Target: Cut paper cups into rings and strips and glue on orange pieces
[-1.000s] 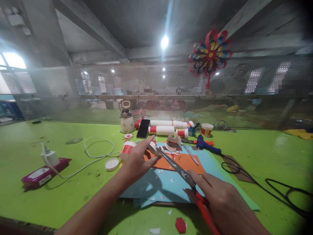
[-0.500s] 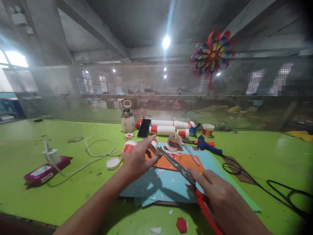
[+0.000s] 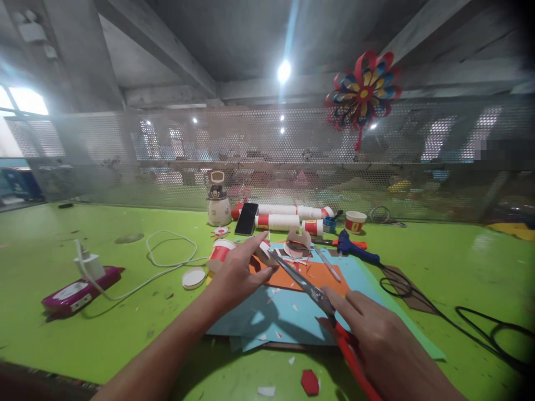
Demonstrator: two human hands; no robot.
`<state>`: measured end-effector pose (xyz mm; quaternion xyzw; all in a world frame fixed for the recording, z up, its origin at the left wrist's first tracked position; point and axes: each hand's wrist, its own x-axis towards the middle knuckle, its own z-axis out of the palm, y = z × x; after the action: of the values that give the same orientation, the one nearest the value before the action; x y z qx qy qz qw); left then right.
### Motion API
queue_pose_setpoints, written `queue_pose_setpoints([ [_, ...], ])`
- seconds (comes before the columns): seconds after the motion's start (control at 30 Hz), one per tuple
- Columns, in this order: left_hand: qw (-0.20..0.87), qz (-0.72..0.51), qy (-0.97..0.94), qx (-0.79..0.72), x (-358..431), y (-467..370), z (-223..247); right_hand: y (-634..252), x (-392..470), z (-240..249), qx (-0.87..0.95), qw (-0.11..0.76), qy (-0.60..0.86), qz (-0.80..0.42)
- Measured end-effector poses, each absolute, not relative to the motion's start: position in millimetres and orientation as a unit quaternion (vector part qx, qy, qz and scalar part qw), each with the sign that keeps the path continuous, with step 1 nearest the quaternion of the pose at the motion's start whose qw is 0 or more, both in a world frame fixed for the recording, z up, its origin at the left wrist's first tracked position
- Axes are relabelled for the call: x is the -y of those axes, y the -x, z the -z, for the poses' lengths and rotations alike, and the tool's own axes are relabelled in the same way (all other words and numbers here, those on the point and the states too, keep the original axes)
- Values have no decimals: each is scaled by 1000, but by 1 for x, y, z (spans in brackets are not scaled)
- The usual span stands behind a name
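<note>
My left hand (image 3: 244, 266) is closed on a small white and red paper cup piece (image 3: 264, 253), partly hidden by the fingers. My right hand (image 3: 371, 331) grips red-handled scissors (image 3: 311, 289), their blades pointing up and left with the tips at the edge of the piece. Underneath lie an orange sheet (image 3: 288, 280) and light blue paper sheets (image 3: 251, 312), sprinkled with red and white scraps. A pen (image 3: 327, 263) and a cut pinkish paper piece (image 3: 297, 244) rest just beyond the scissors.
Left of my hand are a paper cup (image 3: 219, 253), a white disc (image 3: 193, 278) and a purple power strip (image 3: 79, 292) with a white cable. Stacked cups (image 3: 278, 223), a phone (image 3: 246, 218) and a bottle (image 3: 219, 209) stand behind. A blue glue gun (image 3: 357, 249) with black cord lies right.
The cup piece in my left hand has turned slightly, showing more of its red part. My right hand and the scissors stay almost in place.
</note>
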<state>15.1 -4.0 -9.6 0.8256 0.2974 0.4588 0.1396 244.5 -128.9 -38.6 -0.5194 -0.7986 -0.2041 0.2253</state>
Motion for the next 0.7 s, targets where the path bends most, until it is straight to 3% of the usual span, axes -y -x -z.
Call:
queue_pose_setpoints([
  [0.47, 168, -461, -822, -290, 4, -16, 7, -247, 129, 38, 800, 218, 520, 203],
  [0.7, 169, -448, -829, -290, 3, -12, 5, -247, 129, 29, 803, 227, 538, 120],
])
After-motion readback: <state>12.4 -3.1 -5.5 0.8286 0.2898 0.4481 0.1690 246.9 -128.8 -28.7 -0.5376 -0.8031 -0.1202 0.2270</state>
